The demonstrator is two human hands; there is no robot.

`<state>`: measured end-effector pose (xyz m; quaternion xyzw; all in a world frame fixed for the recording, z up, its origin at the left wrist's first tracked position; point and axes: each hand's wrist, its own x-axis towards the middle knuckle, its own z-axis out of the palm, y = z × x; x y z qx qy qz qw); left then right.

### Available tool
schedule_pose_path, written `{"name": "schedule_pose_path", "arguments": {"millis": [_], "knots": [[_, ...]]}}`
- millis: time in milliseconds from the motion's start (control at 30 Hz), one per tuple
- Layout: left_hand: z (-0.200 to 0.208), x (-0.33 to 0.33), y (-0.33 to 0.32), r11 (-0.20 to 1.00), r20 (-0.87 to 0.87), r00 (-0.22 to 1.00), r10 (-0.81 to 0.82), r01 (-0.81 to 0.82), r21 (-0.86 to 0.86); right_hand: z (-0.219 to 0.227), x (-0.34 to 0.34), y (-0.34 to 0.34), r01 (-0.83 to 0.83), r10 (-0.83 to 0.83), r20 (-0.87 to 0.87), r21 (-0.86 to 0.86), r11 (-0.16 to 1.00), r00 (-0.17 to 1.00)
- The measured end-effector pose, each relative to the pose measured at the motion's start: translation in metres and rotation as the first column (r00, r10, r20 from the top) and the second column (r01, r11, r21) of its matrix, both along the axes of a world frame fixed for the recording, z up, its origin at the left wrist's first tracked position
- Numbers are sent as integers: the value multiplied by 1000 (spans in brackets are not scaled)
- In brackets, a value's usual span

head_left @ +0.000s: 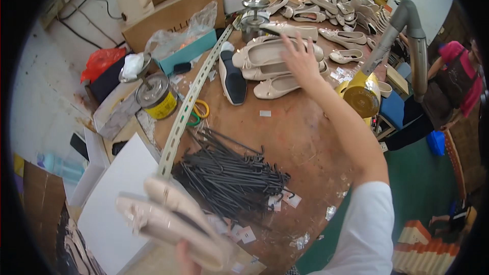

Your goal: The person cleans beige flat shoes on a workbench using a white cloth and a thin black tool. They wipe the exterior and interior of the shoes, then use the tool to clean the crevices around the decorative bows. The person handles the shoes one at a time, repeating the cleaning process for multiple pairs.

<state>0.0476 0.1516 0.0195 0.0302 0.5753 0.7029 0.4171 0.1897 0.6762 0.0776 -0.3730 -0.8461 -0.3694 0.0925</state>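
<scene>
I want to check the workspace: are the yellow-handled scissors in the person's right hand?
No. The scissors lie on the table, while the right hand reaches over beige flat shoes.

Right hand is stretched, fingers spread, over cluster of beige flat shoes on brown worktable. Pair of beige shoes, blurred, is held by left hand at lower edge. Heap of black metal hooks is seen between. Perforated metal strip is laid beside yellow tin.

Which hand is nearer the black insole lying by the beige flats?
Right. The right hand hovers over the beige flats just right of the black insole; the left hand is far below, holding a beige shoe pair.
</scene>
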Motion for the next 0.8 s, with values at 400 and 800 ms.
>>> {"name": "schedule_pose_path", "arguments": {"millis": [400,800], "knots": [[-87,-47,-268,901,0,962,273,-255,-352,-41,105,-131,-65,18,-247,-183,981,969],[-109,-34,-249,918,-273,949,160,-245,-313,-25,129,-269,-401,261,-521,-174,900,813]]}}
